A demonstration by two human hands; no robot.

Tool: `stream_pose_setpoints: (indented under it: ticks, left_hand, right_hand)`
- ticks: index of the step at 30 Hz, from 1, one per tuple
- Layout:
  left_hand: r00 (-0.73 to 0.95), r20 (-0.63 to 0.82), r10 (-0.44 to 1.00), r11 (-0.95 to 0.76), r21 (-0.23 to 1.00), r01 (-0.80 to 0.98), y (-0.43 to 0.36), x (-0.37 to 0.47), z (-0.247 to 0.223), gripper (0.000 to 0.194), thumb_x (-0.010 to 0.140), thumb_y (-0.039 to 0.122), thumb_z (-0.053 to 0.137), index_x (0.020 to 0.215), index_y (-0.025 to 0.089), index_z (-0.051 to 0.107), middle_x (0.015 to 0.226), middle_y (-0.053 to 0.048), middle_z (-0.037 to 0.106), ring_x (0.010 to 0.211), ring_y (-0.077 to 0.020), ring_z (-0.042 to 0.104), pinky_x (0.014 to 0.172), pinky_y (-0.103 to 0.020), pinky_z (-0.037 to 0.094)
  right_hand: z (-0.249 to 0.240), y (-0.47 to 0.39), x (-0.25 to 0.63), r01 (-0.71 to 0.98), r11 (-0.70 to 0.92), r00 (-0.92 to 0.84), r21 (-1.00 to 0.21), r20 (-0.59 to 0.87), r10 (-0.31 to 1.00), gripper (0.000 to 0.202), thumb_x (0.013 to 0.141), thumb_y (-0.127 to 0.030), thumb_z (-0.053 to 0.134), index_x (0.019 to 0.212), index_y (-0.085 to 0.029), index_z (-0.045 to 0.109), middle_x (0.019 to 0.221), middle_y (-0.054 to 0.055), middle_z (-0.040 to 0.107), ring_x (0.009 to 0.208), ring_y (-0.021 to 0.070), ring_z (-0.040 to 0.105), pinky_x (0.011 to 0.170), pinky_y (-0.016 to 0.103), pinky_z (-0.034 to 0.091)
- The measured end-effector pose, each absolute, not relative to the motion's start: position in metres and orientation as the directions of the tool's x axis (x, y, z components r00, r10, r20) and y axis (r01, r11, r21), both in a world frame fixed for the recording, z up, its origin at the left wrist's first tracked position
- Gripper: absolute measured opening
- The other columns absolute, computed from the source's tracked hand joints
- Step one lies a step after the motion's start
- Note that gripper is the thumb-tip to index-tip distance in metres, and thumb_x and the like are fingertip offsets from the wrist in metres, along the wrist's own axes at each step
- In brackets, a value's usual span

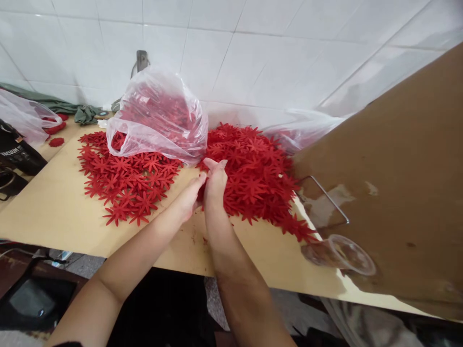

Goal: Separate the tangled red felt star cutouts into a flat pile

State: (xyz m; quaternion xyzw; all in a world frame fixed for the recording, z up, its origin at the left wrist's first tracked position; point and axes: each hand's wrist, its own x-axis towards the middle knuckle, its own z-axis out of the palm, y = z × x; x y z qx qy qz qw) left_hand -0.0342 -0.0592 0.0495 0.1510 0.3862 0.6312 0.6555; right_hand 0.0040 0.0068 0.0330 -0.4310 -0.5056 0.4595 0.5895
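Observation:
Two heaps of red flower-shaped pieces lie on the tan table. My left hand (191, 195) is between the left heap (132, 180) and the right heap (253, 173), its fingers mostly hidden and a bit of red beside them. Close against it, my right hand (216, 180) reaches the left edge of the right heap, wrist bent; some fingers show, and what it may hold is hidden. Behind the hands a clear plastic bag (162, 115) full of red pieces rests on the left heap.
A clear plastic cup (340, 253) lies on its side by the brown board (390, 193) at right. At far left are a black container (20, 149), another plastic bag (25, 115) and green cloth (50, 103). White tiles rise behind the table (47, 212).

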Motion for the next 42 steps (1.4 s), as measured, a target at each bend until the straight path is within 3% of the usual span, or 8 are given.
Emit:
stream_pose_setpoints:
  ticks: [4,9,18,23,28,32,37,42]
  left_hand:
    - [-0.162,-0.463,0.871,0.205,0.644,-0.737,-0.046,-0.053,0.039,0.020,0.079,0.027,0.046,0.081,0.017,0.063,0.079,-0.006,0.068,0.081,-0.0168,0.062,0.072,-0.031,0.051]
    - [-0.271,-0.423,0.865,0.135,0.715,-0.686,-0.040,-0.060,0.030,0.014,0.075,0.027,0.053,0.083,0.018,0.062,0.086,-0.004,0.068,0.077,-0.0155,0.061,0.070,-0.030,0.049]
    - [-0.238,-0.292,0.926,0.031,0.689,-0.724,-0.041,-0.068,0.020,0.026,0.077,0.038,0.052,0.088,0.017,0.062,0.092,-0.005,0.066,0.083,-0.0150,0.060,0.076,-0.029,0.048]
    - [-0.146,-0.258,0.955,0.070,0.676,-0.734,-0.041,-0.068,0.020,0.017,0.073,0.027,0.057,0.087,0.017,0.060,0.091,-0.003,0.063,0.076,-0.0113,0.057,0.074,-0.030,0.048]
    - [-0.150,-0.250,0.957,0.084,0.730,-0.679,-0.044,-0.065,0.024,0.022,0.067,0.020,0.063,0.089,0.018,0.058,0.086,-0.001,0.060,0.072,-0.0100,0.055,0.075,-0.031,0.046]
    - [-0.221,-0.262,0.939,0.082,0.799,-0.596,-0.044,-0.064,0.019,0.027,0.065,0.015,0.063,0.091,0.018,0.057,0.086,0.000,0.059,0.072,-0.0090,0.053,0.077,-0.029,0.042]
    - [-0.336,-0.193,0.922,0.017,0.887,-0.462,-0.039,-0.062,0.009,0.017,0.066,0.010,0.058,0.082,0.015,0.055,0.085,-0.002,0.059,0.079,-0.0100,0.053,0.085,-0.028,0.039]
    - [-0.371,-0.130,0.920,-0.019,0.927,-0.374,-0.038,-0.061,0.008,0.013,0.067,0.011,0.057,0.079,0.014,0.053,0.080,-0.001,0.058,0.074,-0.0095,0.052,0.081,-0.028,0.040]
  right_hand:
    - [0.020,0.018,0.009,-0.142,0.248,0.082,-0.958,0.238,0.968,0.060,0.078,-0.064,0.026,0.080,-0.014,0.059,0.087,0.009,0.065,0.083,0.0159,0.061,0.082,0.036,0.045]
    - [0.020,0.017,0.021,-0.191,0.172,-0.063,-0.966,0.186,0.980,0.049,0.076,-0.060,0.041,0.076,-0.015,0.059,0.080,0.006,0.064,0.077,0.0147,0.060,0.077,0.034,0.047]
    - [0.022,0.007,0.037,0.133,0.351,-0.469,-0.927,0.254,0.846,0.044,0.063,-0.036,0.067,0.101,-0.017,0.058,0.105,0.008,0.058,0.090,0.0165,0.058,0.082,0.036,0.048]
    - [0.018,0.015,0.035,0.158,0.301,-0.379,-0.940,0.224,0.898,0.015,0.071,-0.026,0.058,0.081,-0.016,0.060,0.080,0.005,0.064,0.073,0.0158,0.060,0.074,0.035,0.048]
    - [0.018,0.015,0.032,0.078,0.247,-0.298,-0.966,0.214,0.930,0.014,0.074,-0.031,0.054,0.070,-0.018,0.058,0.065,0.001,0.060,0.062,0.0138,0.055,0.063,0.030,0.047]
    - [0.013,0.014,0.029,0.100,0.248,-0.264,-0.964,0.215,0.940,0.015,0.074,-0.033,0.054,0.070,-0.018,0.056,0.068,0.002,0.060,0.063,0.0127,0.054,0.062,0.030,0.047]
    - [0.011,0.012,0.028,0.072,0.313,-0.270,-0.947,0.284,0.920,0.035,0.067,-0.024,0.061,0.101,-0.021,0.055,0.104,0.006,0.059,0.091,0.0153,0.057,0.080,0.033,0.047]
    - [0.019,0.010,0.030,0.041,0.302,-0.382,-0.952,0.264,0.886,0.014,0.070,-0.025,0.058,0.081,-0.018,0.061,0.082,0.003,0.064,0.077,0.0139,0.060,0.078,0.034,0.047]
